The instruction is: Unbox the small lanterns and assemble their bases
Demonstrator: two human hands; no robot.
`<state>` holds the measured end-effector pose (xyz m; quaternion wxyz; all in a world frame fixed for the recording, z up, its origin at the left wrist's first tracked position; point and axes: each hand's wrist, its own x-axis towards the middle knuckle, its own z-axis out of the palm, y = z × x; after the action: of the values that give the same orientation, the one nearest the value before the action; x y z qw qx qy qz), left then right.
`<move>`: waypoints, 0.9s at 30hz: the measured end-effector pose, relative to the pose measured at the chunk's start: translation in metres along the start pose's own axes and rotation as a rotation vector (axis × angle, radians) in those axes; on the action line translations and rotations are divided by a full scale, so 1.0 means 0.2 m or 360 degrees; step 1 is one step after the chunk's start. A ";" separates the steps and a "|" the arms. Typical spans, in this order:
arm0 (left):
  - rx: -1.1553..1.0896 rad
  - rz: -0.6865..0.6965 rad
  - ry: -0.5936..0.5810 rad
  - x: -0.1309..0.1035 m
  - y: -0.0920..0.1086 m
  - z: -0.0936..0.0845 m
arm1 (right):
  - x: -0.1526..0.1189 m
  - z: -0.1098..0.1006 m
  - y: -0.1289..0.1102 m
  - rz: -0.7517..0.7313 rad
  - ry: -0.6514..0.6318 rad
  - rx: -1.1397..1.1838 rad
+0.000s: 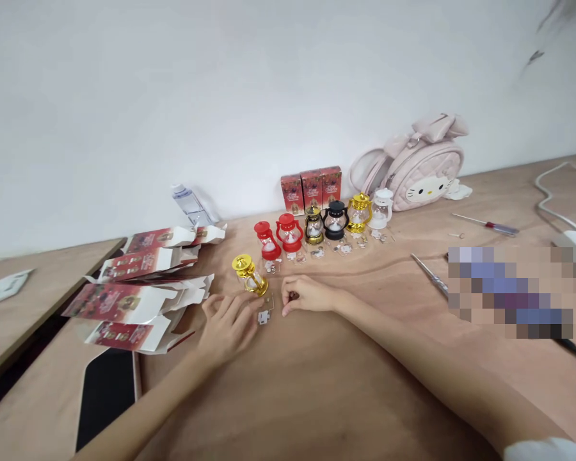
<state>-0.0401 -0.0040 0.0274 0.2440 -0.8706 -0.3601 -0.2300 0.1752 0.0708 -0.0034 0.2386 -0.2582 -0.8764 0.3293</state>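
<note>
A gold lantern [249,275] stands tilted just beyond my left hand [229,323], whose fingers are spread low over the table beside a small white part [264,317]. Thin metal bits lie between my hands. To the right, my right hand [307,294] has its fingers curled together at the table; whatever they may hold is too small to name. Behind stands a row of lanterns: red [267,241], another red [289,234], bronze [313,225], black [336,221], gold [360,213] and white [381,209], with small parts in front of them.
Flattened red boxes [120,302] pile up at the left, near a phone [108,390] and a bottle [192,205]. Upright red boxes [312,190] and a pink bag [427,173] stand by the wall. Screwdrivers [496,226] [432,274] and a white cable [550,195] lie right.
</note>
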 end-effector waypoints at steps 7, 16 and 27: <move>-0.0547 0.0113 0.0091 0.01 0.19 0.08 | -0.02 0.02 -0.01 0.0108 0.0119 -0.0033; -0.0783 0.0223 0.0195 -0.01 0.19 0.10 | -0.04 0.06 -0.02 0.0077 0.0191 -0.0350; -0.0843 0.0304 0.0221 0.00 0.19 0.11 | -0.03 0.11 -0.09 0.0214 0.0052 -0.1479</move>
<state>-0.0081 -0.0146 0.0002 0.0529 -0.9162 -0.1863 -0.3508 0.1610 0.0460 -0.0079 0.0895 -0.3990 -0.9084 -0.0874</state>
